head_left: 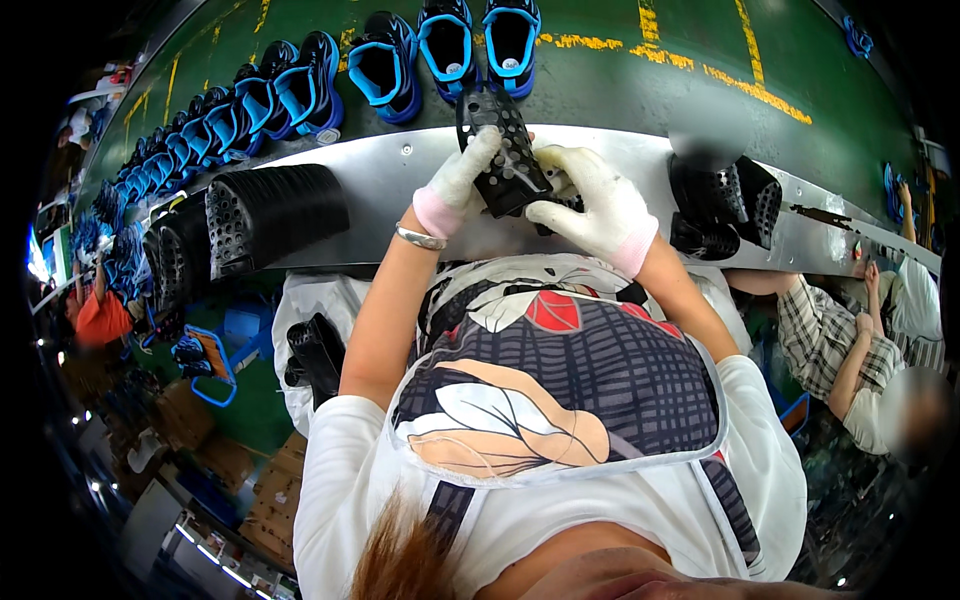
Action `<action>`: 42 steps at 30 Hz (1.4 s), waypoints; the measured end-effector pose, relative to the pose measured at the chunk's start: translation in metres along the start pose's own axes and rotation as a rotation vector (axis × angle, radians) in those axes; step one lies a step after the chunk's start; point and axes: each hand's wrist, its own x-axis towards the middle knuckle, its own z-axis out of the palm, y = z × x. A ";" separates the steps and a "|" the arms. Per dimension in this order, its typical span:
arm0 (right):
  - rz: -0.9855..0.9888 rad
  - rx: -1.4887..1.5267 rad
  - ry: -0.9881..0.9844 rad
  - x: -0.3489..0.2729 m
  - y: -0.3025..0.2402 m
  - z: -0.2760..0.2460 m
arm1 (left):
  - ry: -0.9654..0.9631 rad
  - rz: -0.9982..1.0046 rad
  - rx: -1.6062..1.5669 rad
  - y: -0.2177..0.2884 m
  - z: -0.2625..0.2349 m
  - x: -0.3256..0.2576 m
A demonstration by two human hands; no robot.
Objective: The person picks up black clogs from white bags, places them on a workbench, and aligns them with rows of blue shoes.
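A black perforated plastic shoe insert (503, 155) is tilted over the near ledge in front of me. My left hand (460, 180), in a white glove, grips it from the left, thumb across its holed face. On the other side my gloved right hand (598, 205) curls its fingers and thumb around something dark beside the insert's lower end; the fingers partly hide it, and I cannot make out what it is. Just beyond the insert's top stand two black shoes with blue lining, the left shoe (447, 50) and the right shoe (511, 48).
A long row of similar shoes (308, 88) runs left along the green belt (600, 85). On the metal ledge (405, 180) lie a nested stack of black inserts (285, 215) at left and more inserts (725, 200) at right. Another person (850, 350) sits at the right.
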 end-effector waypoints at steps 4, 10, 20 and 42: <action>0.143 -0.082 0.039 0.015 0.005 0.019 | 0.150 0.099 0.133 0.004 -0.007 0.008; 0.267 -0.136 0.035 0.049 -0.004 0.027 | 0.293 0.149 0.184 0.017 -0.024 0.021; 0.406 -0.164 0.111 0.094 0.025 0.028 | 0.266 -0.025 0.479 0.049 -0.051 0.064; 0.628 -0.736 -0.048 0.282 0.099 0.054 | 0.121 -0.293 1.552 0.030 -0.107 0.174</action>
